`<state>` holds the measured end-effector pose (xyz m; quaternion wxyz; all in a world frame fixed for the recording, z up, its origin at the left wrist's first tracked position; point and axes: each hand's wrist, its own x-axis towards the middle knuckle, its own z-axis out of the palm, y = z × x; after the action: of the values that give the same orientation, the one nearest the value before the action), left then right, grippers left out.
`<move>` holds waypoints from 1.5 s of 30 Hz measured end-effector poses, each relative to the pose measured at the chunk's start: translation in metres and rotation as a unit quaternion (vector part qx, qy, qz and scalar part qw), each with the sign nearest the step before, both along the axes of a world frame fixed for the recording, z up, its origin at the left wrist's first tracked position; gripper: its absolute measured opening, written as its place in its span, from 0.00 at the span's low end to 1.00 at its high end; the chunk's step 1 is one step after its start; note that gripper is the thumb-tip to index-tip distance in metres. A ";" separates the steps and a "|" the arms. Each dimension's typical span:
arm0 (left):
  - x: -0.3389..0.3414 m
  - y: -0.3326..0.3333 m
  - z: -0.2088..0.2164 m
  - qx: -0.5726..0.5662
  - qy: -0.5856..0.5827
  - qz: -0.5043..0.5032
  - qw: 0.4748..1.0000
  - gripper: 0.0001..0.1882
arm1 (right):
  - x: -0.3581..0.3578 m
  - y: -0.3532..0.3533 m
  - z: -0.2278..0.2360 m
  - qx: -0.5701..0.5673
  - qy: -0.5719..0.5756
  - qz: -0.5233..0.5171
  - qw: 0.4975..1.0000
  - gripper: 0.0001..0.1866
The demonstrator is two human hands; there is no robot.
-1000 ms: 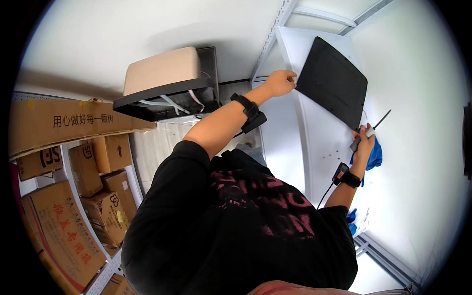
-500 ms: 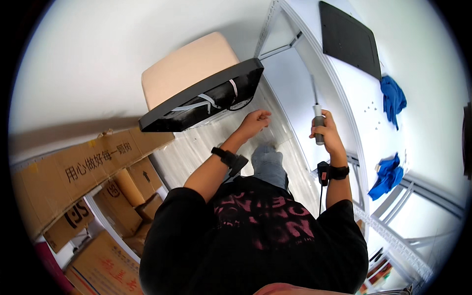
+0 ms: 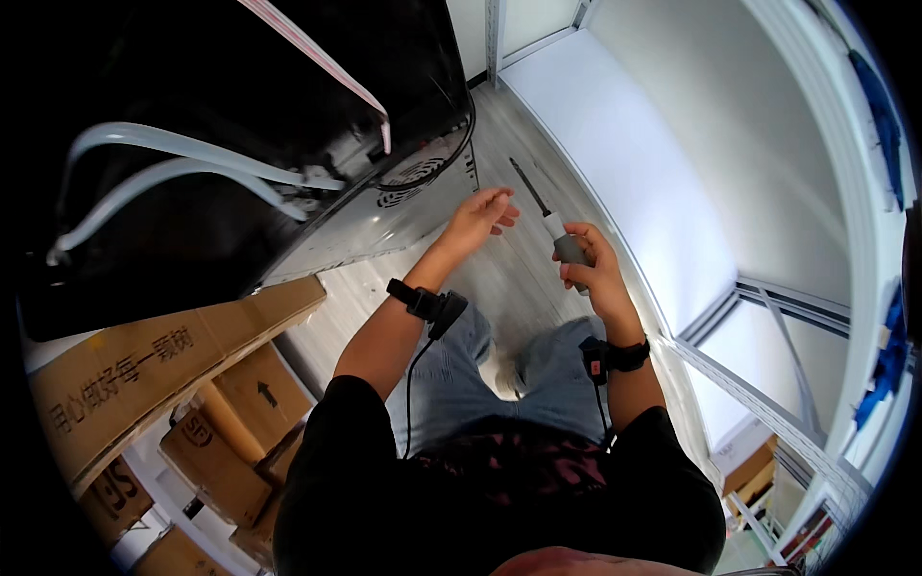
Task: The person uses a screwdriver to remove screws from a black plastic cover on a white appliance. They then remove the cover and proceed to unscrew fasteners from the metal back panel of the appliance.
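Note:
My right hand (image 3: 597, 274) is closed round the grey handle of a screwdriver (image 3: 573, 252). Its long dark shaft points up and left, touching nothing. My left hand (image 3: 477, 223) holds nothing, its fingers loosely bent and apart, close to the lower side of a large appliance (image 3: 240, 86). That appliance has an open black back. Two pale flexible tubes (image 3: 163, 139) loop across it, and a pink-and-white flat cable (image 3: 322, 58) hangs down the upper part. Below, a black cord (image 3: 451, 158) curves past a round slotted vent (image 3: 413, 173) in the grey side panel.
To the right runs a white-framed workbench with a lower shelf (image 3: 624, 144). Blue cloths (image 3: 879, 370) show at the far right rim. Cardboard boxes (image 3: 254, 394) are stacked at lower left beneath a long carton (image 3: 173, 360). Pale wood-look floor (image 3: 509, 298) lies under my knees.
I have crouched lower, and the appliance now fills the upper left. The screwdriver has swung from upright to tilted left and come nearer my left hand. The black panel on the bench has left view.

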<state>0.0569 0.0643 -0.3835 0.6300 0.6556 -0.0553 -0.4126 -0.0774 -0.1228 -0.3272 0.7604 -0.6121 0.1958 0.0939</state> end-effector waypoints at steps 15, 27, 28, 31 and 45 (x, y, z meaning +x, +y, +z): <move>-0.004 -0.021 -0.012 -0.254 -0.119 0.216 0.935 0.13 | -0.013 0.008 -0.074 -0.022 -0.242 0.050 0.969 0.31; -0.007 -0.026 0.023 -0.300 -0.130 0.274 0.904 0.16 | -0.010 0.016 -0.049 -0.154 -0.418 -0.041 0.894 0.18; -0.004 -0.025 0.022 -0.312 -0.133 0.267 0.902 0.16 | -0.009 0.019 -0.051 -0.167 -0.429 -0.048 0.886 0.18; 0.002 -0.025 0.019 -0.331 -0.134 0.259 0.897 0.17 | -0.004 0.027 -0.054 -0.170 -0.440 -0.070 0.879 0.17; 0.008 -0.026 0.020 -0.344 -0.137 0.275 0.887 0.16 | 0.000 0.036 -0.057 -0.117 -0.451 -0.072 0.882 0.16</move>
<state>0.0650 0.0387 -0.3638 0.8904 0.4366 -0.0968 -0.0843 -0.0776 -0.0869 -0.3843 0.6941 -0.6569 -0.1148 -0.2712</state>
